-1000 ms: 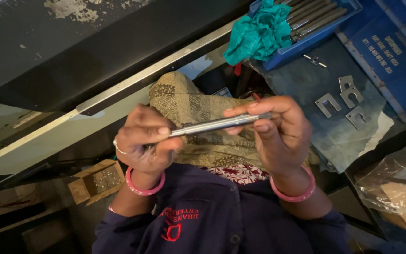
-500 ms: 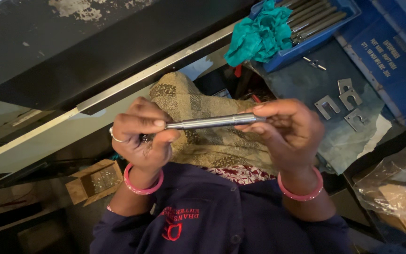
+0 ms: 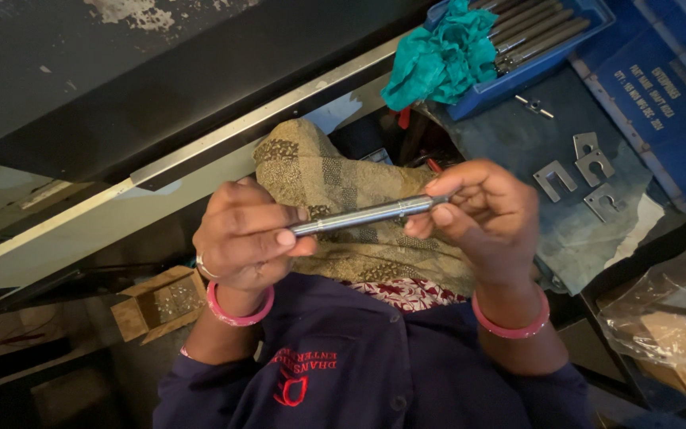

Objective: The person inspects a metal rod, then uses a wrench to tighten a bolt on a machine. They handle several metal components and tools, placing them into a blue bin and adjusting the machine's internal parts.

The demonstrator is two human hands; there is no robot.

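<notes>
Both hands grip one steel rod (image 3: 367,214): left hand (image 3: 244,238) at one end, right hand (image 3: 482,214) at the other.

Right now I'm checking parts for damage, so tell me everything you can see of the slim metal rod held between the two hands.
The slim grey metal rod looks like polished steel, round and straight, with faint rings near its middle. It lies almost level, its right end slightly higher. The left hand pinches one end, the right hand the other, above a patterned beige cloth. No damage shows.
</notes>
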